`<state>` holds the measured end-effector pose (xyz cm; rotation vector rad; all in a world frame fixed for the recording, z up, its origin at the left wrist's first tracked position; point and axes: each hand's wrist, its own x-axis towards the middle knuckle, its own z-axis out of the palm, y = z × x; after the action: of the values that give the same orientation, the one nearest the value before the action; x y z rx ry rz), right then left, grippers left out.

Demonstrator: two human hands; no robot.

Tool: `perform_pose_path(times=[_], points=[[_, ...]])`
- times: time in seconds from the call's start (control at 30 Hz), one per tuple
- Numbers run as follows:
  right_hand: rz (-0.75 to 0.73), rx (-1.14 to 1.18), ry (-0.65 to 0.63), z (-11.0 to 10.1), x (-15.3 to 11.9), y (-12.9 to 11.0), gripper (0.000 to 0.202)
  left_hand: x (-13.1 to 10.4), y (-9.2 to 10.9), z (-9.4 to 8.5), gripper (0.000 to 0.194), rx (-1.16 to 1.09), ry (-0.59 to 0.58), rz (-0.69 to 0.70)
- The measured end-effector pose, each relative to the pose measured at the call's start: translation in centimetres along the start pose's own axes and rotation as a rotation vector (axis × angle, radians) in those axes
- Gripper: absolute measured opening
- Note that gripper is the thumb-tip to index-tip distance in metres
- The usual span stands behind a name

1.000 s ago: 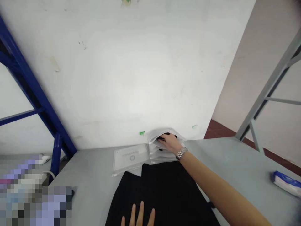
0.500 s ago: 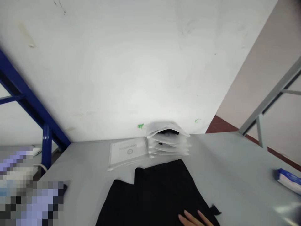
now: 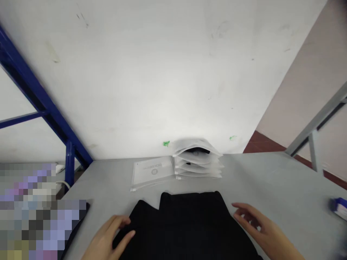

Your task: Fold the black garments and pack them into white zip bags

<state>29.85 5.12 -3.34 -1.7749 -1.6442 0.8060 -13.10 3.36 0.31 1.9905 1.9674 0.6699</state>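
Observation:
A black garment (image 3: 187,224) lies spread at the bottom centre of the grey table (image 3: 260,177), with a notch in its far edge. At its left edge is my left hand (image 3: 111,234), thumb and fingers apart, with nothing visibly gripped. My right hand (image 3: 260,227) is beside the garment's right edge, its fingers curved and apart, holding nothing. Beyond the garment sits a stack of frosted zip bags (image 3: 199,159), the top one gaping over something black. A flat frosted bag (image 3: 153,171) with a printed logo lies to the left of the stack.
A white wall (image 3: 162,79) rises behind the table. Blue metal framing (image 3: 54,119) stands at the left, and a grey metal frame (image 3: 311,133) at the right. A blue and white packet (image 3: 340,207) lies at the right edge. Pixelated items fill the lower left.
My left hand has come into view at the garment's left edge. My right hand has moved off the garment to its right side. The garment's far edge looks straighter, and the view has shifted slightly.

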Motion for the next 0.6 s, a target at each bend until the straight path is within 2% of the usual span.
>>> perform_pose_path(times=[0.1, 0.2, 0.3, 0.37, 0.47, 0.57, 0.6], points=[[-0.101, -0.080, 0.070, 0.6, 3.5, -0.9, 0.042, 2.7, 3.0, 0.1, 0.030, 0.133, 0.055, 0.171], [-0.165, -0.088, 0.045, 1.5, 5.8, -2.0, 0.042, 5.3, 6.1, 1.6, 0.038, 0.163, 0.011, 0.276], [-0.213, -0.080, 0.006, 2.1, 6.7, -3.5, 0.020, 7.0, 8.6, 3.2, 0.048, 0.159, -0.021, 0.337], [-0.258, -0.068, 0.020, 1.8, 6.2, -4.5, 0.011, 7.2, 9.4, 3.2, 0.047, 0.160, -0.020, 0.363], [-0.366, -0.039, 0.009, 0.3, 3.3, -5.0, 0.013, 5.3, 8.6, 1.9, 0.033, 0.161, -0.006, 0.396], [-0.460, -0.086, -0.153, -0.8, -0.3, -3.1, 0.010, 0.9, 5.0, 1.4, 0.017, 0.200, 0.042, 0.355], [-0.438, -0.109, -0.193, -0.8, -1.2, -2.0, 0.011, -0.8, 3.5, 1.8, 0.025, 0.241, 0.094, 0.285]])
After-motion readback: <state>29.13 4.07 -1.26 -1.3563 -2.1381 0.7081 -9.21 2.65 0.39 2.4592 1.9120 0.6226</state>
